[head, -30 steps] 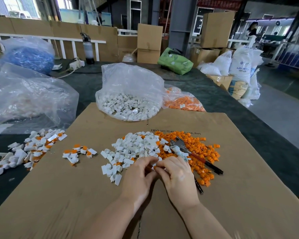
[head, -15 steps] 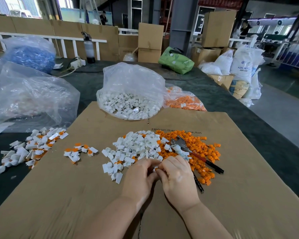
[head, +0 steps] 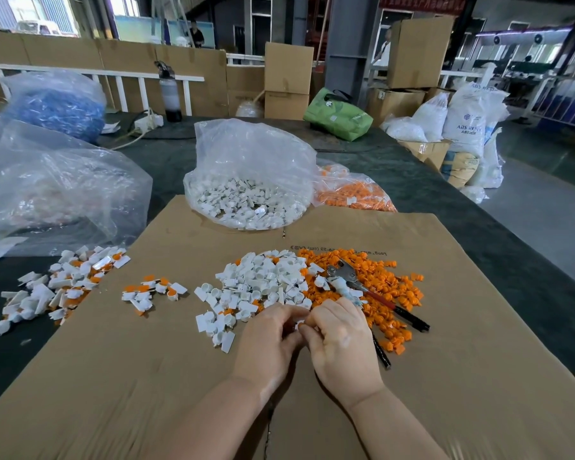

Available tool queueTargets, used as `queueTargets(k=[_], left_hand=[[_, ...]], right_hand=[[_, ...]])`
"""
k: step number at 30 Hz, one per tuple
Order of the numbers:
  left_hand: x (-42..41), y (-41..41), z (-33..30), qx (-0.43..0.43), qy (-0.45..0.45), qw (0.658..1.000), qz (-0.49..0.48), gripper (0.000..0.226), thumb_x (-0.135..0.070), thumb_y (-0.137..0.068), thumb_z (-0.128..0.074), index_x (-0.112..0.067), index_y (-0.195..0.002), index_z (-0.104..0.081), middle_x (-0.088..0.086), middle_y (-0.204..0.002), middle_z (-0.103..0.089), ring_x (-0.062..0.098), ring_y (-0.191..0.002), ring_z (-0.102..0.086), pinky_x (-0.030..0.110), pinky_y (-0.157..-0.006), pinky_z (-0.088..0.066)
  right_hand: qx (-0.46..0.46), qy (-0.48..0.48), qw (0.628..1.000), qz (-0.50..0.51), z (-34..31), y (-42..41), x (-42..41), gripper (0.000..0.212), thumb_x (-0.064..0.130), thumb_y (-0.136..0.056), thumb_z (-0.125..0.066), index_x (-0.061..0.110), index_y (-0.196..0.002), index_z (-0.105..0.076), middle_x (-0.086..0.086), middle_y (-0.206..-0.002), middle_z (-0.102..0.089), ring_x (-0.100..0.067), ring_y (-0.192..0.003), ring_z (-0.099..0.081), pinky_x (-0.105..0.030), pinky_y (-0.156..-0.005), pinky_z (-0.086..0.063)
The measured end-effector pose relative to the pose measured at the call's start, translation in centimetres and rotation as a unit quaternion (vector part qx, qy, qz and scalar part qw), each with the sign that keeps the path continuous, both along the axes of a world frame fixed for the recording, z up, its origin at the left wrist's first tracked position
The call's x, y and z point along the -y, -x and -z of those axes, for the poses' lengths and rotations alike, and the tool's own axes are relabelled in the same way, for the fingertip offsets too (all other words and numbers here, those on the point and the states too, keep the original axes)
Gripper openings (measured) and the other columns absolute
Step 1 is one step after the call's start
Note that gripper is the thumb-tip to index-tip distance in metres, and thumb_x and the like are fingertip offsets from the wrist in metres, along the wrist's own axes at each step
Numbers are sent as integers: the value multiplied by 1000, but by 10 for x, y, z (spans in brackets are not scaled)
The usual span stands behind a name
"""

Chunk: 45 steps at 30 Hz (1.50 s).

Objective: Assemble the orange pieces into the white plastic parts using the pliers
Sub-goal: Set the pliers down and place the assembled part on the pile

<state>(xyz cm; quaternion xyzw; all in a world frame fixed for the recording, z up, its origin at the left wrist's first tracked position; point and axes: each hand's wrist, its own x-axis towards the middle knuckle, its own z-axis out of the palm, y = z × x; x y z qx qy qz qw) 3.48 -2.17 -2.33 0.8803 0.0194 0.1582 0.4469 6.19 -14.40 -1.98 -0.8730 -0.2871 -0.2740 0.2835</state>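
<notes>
Both hands meet over the near edge of the loose parts on the cardboard sheet [head: 113,376] that covers the bench [head: 445,207]. The left hand [head: 266,343] and the right hand [head: 341,340] have their fingers curled in toward each other, pinching one small white part [head: 299,325] between the tips; only a sliver of it shows, and I cannot tell whether an orange piece is already seated in it.

By my reading this is the hand-fitting step: a white part is being readied or loaded before any squeezing. The pliers [head: 372,295] lie untouched at about two o'clock from the hands, head resting on the orange pile [head: 379,287], dark handles trailing toward the near right, one of them passing just beside the right hand. The white pile [head: 259,283] sits at twelve o'clock, touching the orange one along its right side.

The next move seems to call for the right hand to let go and take up the pliers while the left keeps the part steady, then press the orange piece home. Finished pieces appear to collect at nine and ten o'clock, in a small cluster [head: 153,290] and a larger heap [head: 54,287]. Bags of white stock [head: 246,194] and orange stock [head: 352,190] wait at the far edge of the sheet.
</notes>
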Motion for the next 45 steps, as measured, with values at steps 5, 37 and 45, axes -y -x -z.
queueTargets(k=[5,37,45], left_hand=[[-3,-1,1,-15,79,997,-16,28,-16,-80,-73,-28,-106,-69,-21,-92,-64,-11,-86,-57,0,-73,-39],[-5,1,-3,-29,145,989,-10,29,-9,-80,-72,-28,-102,-68,-15,-97,-68,-3,-95,-61,6,-83,-43],[-5,1,-2,-35,89,995,8,28,-15,-81,-71,-30,-105,-69,-17,-96,-69,-4,-94,-61,15,-85,-46]], right_hand=[[-57,-117,991,6,1,-2,1,8,10,-80,-63,11,-75,-69,3,-73,-63,-11,-76,-51,-25,-71,-42],[-40,-71,995,-51,1,1,3,13,2,-77,-69,12,-85,-71,3,-84,-62,-15,-81,-55,-22,-74,-43],[-69,-54,994,-60,1,0,2,14,-1,-83,-64,12,-82,-69,4,-86,-58,-15,-83,-53,-23,-76,-45]])
